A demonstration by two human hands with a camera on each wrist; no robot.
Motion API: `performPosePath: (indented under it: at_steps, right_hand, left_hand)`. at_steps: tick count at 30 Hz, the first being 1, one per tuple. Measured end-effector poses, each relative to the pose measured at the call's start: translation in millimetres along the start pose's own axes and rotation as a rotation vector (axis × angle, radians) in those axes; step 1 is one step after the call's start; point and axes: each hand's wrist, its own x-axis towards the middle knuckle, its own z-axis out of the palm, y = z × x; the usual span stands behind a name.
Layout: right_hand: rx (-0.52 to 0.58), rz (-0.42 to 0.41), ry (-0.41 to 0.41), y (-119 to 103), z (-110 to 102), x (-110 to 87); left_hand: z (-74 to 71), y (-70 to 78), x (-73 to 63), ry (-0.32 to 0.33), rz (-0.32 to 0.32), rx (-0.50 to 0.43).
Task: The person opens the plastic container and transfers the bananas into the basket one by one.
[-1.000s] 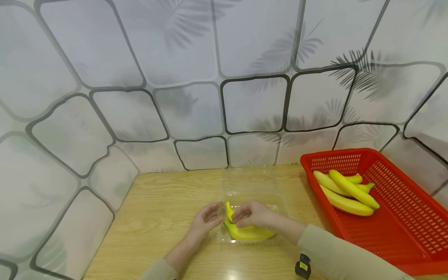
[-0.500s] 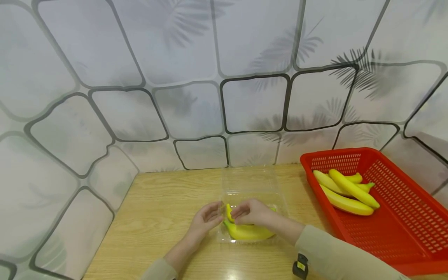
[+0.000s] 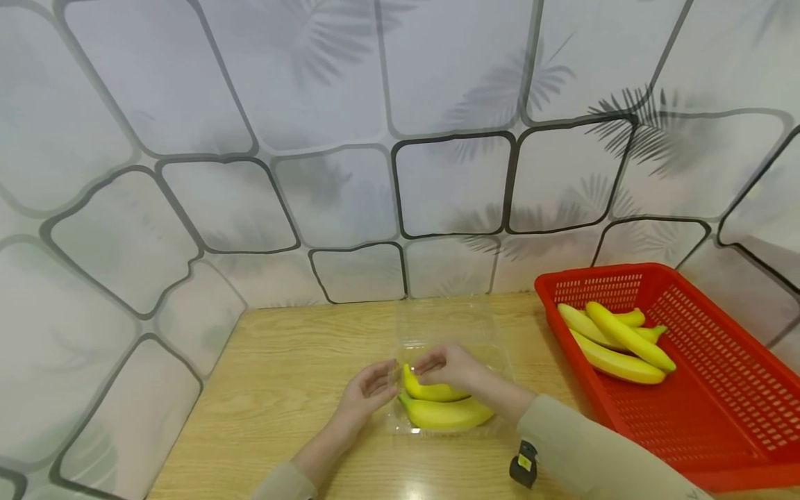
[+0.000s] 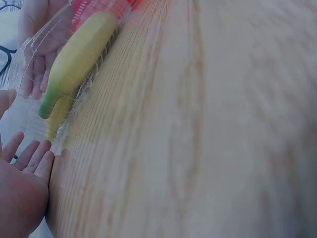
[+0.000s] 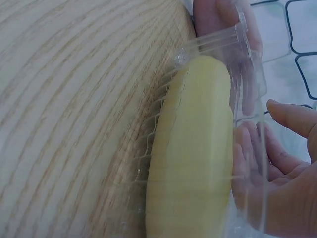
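Observation:
A clear plastic clamshell container sits on the table with its lid raised at the back. Two bananas lie in it side by side, a front banana and a rear banana, green or yellow stem tips to the left. At the container's left side my left hand rests with relaxed, spread fingers, holding nothing. My right hand hovers over the container's rear part with loosely bent fingers and covers part of the rear banana. In the right wrist view, nothing lies between that hand's thumb and fingers.
A red perforated basket stands on the right, with several bananas in its back left corner. The wooden table meets a patterned wall covering at the back and left.
My right hand has shifted slightly back, away from the front banana, so more of the rear banana shows. My left hand has barely moved.

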Motion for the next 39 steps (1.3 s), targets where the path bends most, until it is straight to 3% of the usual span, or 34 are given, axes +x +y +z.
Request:
performPosePath:
  at_steps: [11,27,39]
  right_hand:
    - [0.043,0.008,-0.018,10,-2,12.5]
    - [-0.156,0.031,-0.043,14,2,17.3]
    - [-0.164,0.06,-0.041,17,4,19.6]
  left_hand:
    - [0.0,0.5,-0.9,0.009,-0.006,0.01]
    - [1.4,0.6,-1.4,0.016,0.02,0.026]
    - [0.6,1.7,-2.0,0.013,0.008,0.023]
